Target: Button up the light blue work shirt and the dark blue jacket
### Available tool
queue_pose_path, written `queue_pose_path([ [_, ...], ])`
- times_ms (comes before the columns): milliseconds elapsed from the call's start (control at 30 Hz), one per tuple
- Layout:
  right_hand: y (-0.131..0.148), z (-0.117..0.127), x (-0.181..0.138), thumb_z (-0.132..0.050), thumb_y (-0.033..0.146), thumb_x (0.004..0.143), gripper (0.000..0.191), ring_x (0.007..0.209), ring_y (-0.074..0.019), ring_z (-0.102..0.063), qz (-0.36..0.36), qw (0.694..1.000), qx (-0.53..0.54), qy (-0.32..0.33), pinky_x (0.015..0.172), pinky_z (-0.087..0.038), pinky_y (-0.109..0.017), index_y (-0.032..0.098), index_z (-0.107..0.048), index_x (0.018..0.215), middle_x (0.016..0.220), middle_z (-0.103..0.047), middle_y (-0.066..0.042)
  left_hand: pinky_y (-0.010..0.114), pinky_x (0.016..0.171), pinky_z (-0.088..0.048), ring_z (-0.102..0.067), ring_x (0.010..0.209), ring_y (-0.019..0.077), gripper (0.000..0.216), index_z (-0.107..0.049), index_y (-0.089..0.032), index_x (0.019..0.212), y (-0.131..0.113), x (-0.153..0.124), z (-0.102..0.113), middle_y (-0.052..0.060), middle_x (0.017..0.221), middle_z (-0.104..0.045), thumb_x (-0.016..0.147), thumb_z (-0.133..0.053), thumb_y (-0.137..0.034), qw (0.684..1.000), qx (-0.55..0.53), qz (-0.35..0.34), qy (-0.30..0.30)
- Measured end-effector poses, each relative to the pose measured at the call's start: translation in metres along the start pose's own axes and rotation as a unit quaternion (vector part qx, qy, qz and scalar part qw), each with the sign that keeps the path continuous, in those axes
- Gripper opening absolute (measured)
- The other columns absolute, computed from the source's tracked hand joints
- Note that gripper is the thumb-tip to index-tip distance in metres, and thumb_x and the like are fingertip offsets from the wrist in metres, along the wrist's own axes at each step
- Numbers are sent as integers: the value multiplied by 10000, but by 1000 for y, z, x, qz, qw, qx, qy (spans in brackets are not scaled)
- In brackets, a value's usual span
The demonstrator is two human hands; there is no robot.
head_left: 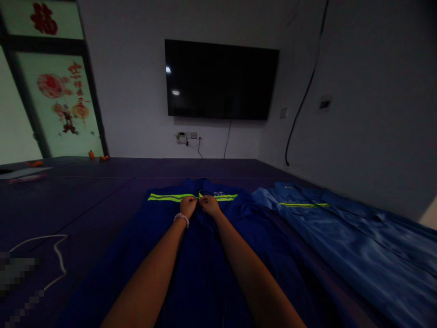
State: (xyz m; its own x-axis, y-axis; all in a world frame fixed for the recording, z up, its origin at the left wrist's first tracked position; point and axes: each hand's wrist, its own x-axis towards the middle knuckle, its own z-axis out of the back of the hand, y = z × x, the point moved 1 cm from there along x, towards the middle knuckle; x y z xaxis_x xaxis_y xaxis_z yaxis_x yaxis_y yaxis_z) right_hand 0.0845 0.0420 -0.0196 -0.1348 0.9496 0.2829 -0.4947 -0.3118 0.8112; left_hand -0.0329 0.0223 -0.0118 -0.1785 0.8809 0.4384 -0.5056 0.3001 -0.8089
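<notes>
A dark blue work jacket (198, 278) with a yellow-green reflective stripe across the chest lies spread out before me, its collar away from me. Both hands meet at its front opening, level with the stripe. My left hand (188, 205), with a beaded band at the wrist, pinches the left edge of the opening. Close beside it, my right hand (209, 204) pinches the other edge, where a small flap of stripe stands up. The fingertips are small and dark, so any fastener between them cannot be made out.
To the right lies a lighter blue garment (341, 237) with a thin yellow stripe. A white cable (59, 255) curls on the purple surface (112, 200) at the left. A television (221, 79) hangs on the far wall; a black cable (303, 105) hangs at the right.
</notes>
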Motion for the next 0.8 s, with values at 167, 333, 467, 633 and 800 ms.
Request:
queue_pose_path([
  [167, -1, -1, 0, -504, 182, 755, 149, 429, -76, -523, 5, 1000, -17, -5, 416, -347, -146, 143, -638, 807, 624, -636, -12, 218, 494, -237, -379, 488, 96, 341, -460, -155, 420, -1, 0, 0, -35, 421, -399, 707, -461, -339, 1000, 1, -4, -12],
  [333, -4, -2, 2, -512, 202, 751, 149, 453, -86, -531, 14, 999, -36, -14, 439, -350, -159, 151, -643, 798, 630, -638, -17, 223, 487, -215, -341, 472, 90, 384, -415, -161, 403, -1, 0, 0, -42, 412, -353, 717, -454, -379, 1000, -3, -8, -19],
  [467, -4, -2, 4, -540, 196, 725, 117, 499, -96, -541, 24, 998, -50, -25, 467, -346, -167, 158, -641, 768, 639, -636, -17, 223, 482, -212, -341, 468, 92, 394, -411, -163, 404, 1, 0, 1, -42, 404, -349, 719, -453, -395, 1000, -8, -9, -21],
  [633, -4, -2, 4, -531, 189, 724, 115, 517, -97, -541, 45, 996, -65, -32, 486, -345, -170, 167, -638, 762, 629, -626, -10, 222, 471, -213, -348, 463, 95, 405, -416, -166, 415, 2, 0, 1, -37, 402, -366, 722, -447, -428, 999, -21, -8, -22],
  [800, -7, -2, 6, -530, 202, 720, 126, 523, -106, -537, 53, 995, -68, -40, 501, -355, -184, 169, -639, 776, 606, -610, -3, 216, 463, -220, -340, 452, 89, 403, -416, -165, 421, 3, 2, 0, -41, 401, -359, 716, -455, -436, 999, -41, -11, -21],
])
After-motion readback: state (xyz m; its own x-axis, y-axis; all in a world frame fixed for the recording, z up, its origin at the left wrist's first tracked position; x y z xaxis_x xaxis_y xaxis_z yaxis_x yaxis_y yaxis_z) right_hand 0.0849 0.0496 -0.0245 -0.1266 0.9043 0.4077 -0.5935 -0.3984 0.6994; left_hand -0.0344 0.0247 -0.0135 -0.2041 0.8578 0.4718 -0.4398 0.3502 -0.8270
